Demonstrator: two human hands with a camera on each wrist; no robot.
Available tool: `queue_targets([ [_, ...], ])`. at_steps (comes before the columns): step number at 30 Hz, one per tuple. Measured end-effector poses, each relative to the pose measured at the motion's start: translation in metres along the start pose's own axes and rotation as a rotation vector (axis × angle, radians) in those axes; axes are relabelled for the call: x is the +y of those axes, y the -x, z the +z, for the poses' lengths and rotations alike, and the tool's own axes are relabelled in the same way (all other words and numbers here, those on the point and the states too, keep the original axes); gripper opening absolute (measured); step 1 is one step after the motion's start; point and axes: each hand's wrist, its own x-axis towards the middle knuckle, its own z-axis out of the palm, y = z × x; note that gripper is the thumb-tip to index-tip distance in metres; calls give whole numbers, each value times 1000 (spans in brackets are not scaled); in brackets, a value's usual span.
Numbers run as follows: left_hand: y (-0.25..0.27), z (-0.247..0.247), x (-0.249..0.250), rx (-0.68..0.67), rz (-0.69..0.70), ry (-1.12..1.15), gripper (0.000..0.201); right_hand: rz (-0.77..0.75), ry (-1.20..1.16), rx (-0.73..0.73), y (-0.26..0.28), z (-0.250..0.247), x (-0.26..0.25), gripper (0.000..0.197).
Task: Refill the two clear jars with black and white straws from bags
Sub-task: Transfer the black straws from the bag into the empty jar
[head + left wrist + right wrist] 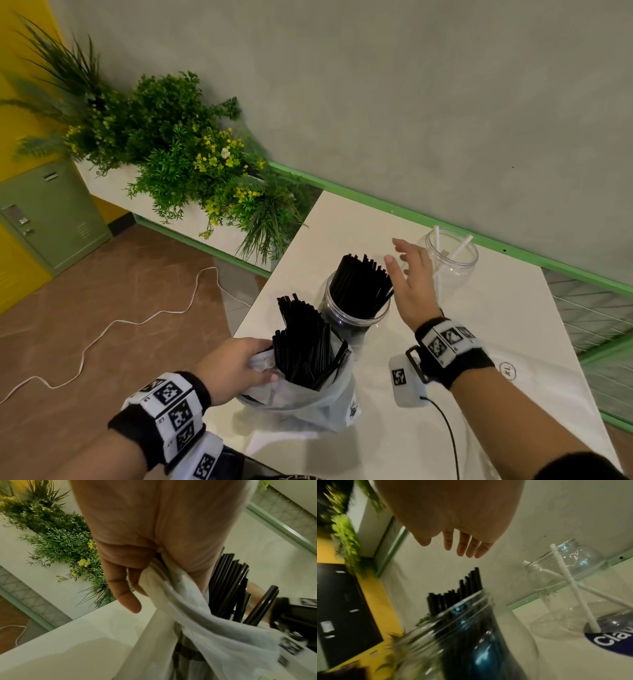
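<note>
A clear jar [356, 308] packed with black straws [364, 284] stands mid-table. Behind it to the right, a second clear jar [454, 262] holds two white straws [460, 248]. A white plastic bag [308, 401] with more black straws [305, 346] sticking out stands at the near left. My left hand [236, 366] grips the bag's rim. My right hand [411, 281] hovers between the two jars, fingers spread, holding nothing. In the right wrist view the black-straw jar [453, 635] and the white-straw jar [570, 588] sit below the open fingers [462, 547].
The white table [496, 342] ends at a green-framed wall ledge [445, 219]. A planter of green plants [178, 147] stands left of the table. A white cord [102, 329] lies on the brown floor. A small white device [406, 380] with a cable hangs by my right wrist.
</note>
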Motion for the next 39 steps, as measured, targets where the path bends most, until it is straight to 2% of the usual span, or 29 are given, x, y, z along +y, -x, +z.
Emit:
queue_targets([
  [3, 1, -1, 0, -11, -11, 7, 17, -79, -166, -45, 44, -8, -27, 38],
  [5, 0, 0, -1, -10, -6, 4, 28, -88, -211, -179, 75, -4, -35, 41],
  [8, -1, 1, -1, -2, -11, -2, 33, 4, -208, -494, 113, 11, -40, 74],
  [10, -2, 4, -2, 4, -2, -7, 35, 57, -167, -581, 127, 25, -39, 93],
  [12, -3, 6, 1, 13, 10, 6, 28, 78, -130, -535, 129, 38, -38, 94],
  [14, -4, 9, 2, 14, 13, -5, 14, 68, -89, -463, 127, 49, -42, 79],
  [16, -3, 12, 3, 29, 18, -20, 19, 75, -84, -424, 125, 55, -50, 63],
  [18, -2, 12, 3, 76, 42, -7, 13, 64, -128, -389, 125, 55, -55, 51],
  [21, 0, 11, 2, 164, 57, 53, 42, 58, -211, -349, 126, 51, -57, 32],
  [22, 1, 10, 1, 174, 63, 68, 42, 76, -226, -338, 126, 49, -56, 30],
  [25, 3, 8, 2, 146, 34, 96, 20, 174, -272, -299, 122, 44, -52, 38],
  [27, 3, 7, 0, 133, 10, 94, 26, 256, -344, -280, 120, 39, -53, 40],
  [30, 3, 5, 1, 119, 21, 78, 21, 333, -490, -296, 117, 29, -60, 32],
  [33, 2, 5, -1, 120, 42, 51, 36, 335, -591, -268, 111, 17, -72, 23],
  [35, 1, 5, 1, 118, 50, 59, 32, 320, -612, -208, 107, 13, -78, 25],
  [37, 1, 5, 2, 117, 48, 58, 20, 306, -613, -163, 105, 12, -82, 31],
  [39, -1, 7, 1, 127, 48, 56, 27, 299, -608, -137, 104, 15, -85, 33],
])
